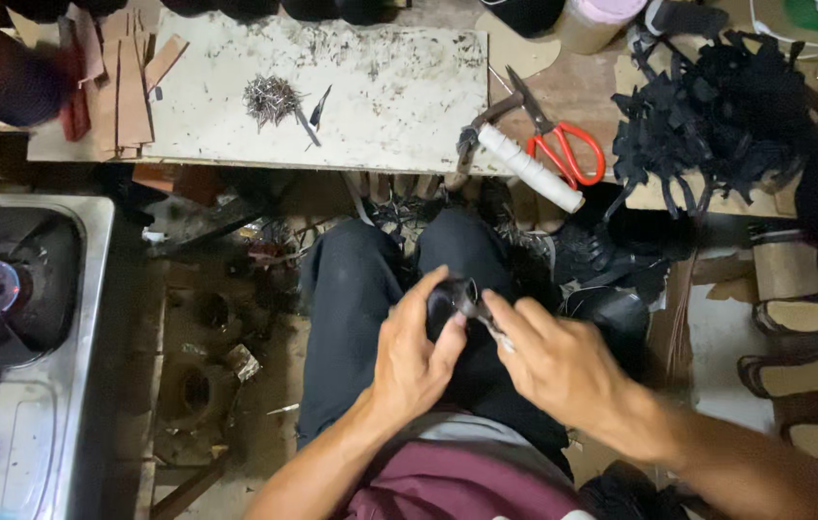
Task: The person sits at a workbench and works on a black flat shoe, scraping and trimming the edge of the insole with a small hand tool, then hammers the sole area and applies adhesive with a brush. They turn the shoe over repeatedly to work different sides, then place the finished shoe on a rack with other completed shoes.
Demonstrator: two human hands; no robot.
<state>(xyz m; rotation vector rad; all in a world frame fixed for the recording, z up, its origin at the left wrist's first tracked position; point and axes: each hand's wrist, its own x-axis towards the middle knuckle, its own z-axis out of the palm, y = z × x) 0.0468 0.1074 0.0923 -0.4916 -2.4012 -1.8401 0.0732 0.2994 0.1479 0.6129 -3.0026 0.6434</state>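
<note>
A small black curled leather piece (pixel 454 295) is pinched by the left hand (pixel 415 358); beside it, right hand (pixel 555 361) fingers press a thin metal tool (pixel 491 325) lying diagonally.

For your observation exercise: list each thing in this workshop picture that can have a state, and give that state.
Left hand: closed around a small black piece.
Right hand: pinching the same piece with a thin metal tool.
Scissors: blades nearly shut, lying flat on the bench.
Hammer: lying down, unheld.
Nails: loose heap on the white board.
Black scraps: piled.
</note>
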